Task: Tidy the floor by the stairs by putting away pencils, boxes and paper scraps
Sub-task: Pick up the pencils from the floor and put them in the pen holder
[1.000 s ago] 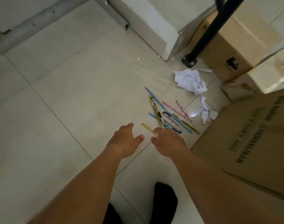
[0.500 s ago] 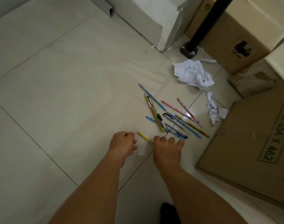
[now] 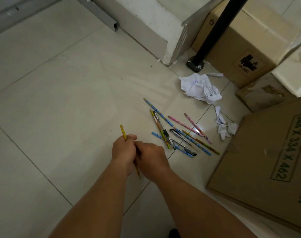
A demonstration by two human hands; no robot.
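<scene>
Here the yellow pencil is off the floor, gripped near its upper third by the left hand. The fingers curl round the shaft. One end sticks up past the knuckles and the tip pokes out below the wrist. The right hand presses against the left from the side, back to the camera. Its fingers are tucked under, so I cannot tell whether they pinch the pencil too or are just closing in.

A pencil like this is likely light, stiff and a bit slick on its painted shaft. A mid-shaft grip suits it, and several should bundle easily into one fist. The points are the only fragile part.

Just beyond the right fingers lies the pile of pencils and pens, crossing one another on the tiles. Some lie under others, so the count is unclear. Farther out sit a crumpled paper ball and a smaller scrap, both surely soft and near weightless. To the right of the fingers a flat carton runs off the frame, its print only partly readable. More boxes stand well beyond, behind a black post, cut off at the top. No container for the pencils shows.
</scene>
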